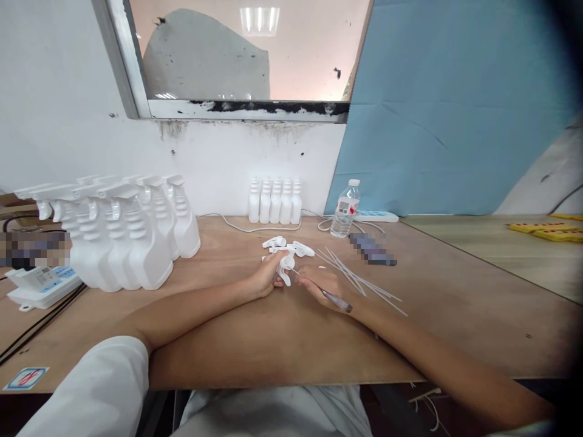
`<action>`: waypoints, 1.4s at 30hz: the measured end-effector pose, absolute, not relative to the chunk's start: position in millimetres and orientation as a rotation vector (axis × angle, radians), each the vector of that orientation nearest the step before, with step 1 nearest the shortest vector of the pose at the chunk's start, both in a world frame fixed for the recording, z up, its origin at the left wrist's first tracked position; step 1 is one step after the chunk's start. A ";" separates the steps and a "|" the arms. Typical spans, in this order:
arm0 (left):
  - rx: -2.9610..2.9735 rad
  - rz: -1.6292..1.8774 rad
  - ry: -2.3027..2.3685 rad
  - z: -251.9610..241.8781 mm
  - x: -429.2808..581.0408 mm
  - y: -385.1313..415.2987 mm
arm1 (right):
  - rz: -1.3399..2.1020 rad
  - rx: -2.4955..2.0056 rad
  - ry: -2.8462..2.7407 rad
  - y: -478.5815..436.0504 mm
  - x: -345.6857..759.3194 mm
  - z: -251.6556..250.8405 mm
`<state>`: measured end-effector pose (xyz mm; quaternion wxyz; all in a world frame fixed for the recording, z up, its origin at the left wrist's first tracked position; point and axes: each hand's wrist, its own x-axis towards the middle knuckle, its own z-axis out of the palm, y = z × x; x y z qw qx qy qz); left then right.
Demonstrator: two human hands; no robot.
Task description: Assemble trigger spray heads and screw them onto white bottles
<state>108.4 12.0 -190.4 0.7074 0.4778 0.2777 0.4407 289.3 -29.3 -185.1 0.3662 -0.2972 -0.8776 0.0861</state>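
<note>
My left hand (268,276) is closed around a white trigger spray head (286,263), held just above the middle of the table. In my right hand (321,280) is a slim screwdriver-like tool (337,300) with a dark, see-through handle; its thin metal tip points left at the spray head. Whether the tip touches it, I cannot tell. Right behind my hands lie more white spray heads (302,249). Several thin white tubes (364,280) are spread on the table to the right of my right hand.
Large white spray bottles (136,255) with heads on stand grouped at the left. Small white bottles (276,203) line the wall. A water bottle (346,209) and a blurred phone-like object (372,249) are at back right. A power strip (43,290) lies far left.
</note>
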 end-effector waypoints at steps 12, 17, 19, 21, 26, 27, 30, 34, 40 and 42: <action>1.028 0.925 0.618 -193.1 108.0 16.7 | 0.075 -0.746 -2.395 -33.7 286.2 -166.8; 1.048 0.893 0.629 -193.8 108.6 14.3 | 0.002 -0.657 -2.414 -29.7 287.0 -169.3; 1.044 0.887 0.640 -193.4 108.8 13.6 | -0.180 -0.470 -2.411 -20.9 287.4 -176.3; 1.036 0.891 0.650 -191.9 109.0 12.5 | -0.324 -0.353 -2.387 -13.2 287.9 -182.4; 1.021 0.877 0.651 -186.5 109.2 8.0 | -0.349 -0.395 -2.385 -12.0 287.8 -186.5; 1.024 0.867 0.647 -186.0 109.2 7.4 | -0.328 -0.432 -2.378 -14.3 287.6 -186.3; 1.036 0.860 0.640 -186.7 109.3 7.1 | -0.305 -0.537 -2.293 -21.2 287.2 -184.6; 1.057 0.887 0.609 -189.8 109.9 9.4 | -0.387 -0.478 -2.214 -22.0 287.5 -179.3; 1.080 0.892 0.543 -192.6 110.2 10.1 | -0.450 -0.360 -2.292 -16.1 288.7 -173.7; 1.100 0.928 0.559 -192.5 110.6 8.5 | -0.302 -0.416 -2.263 -21.6 289.8 -170.9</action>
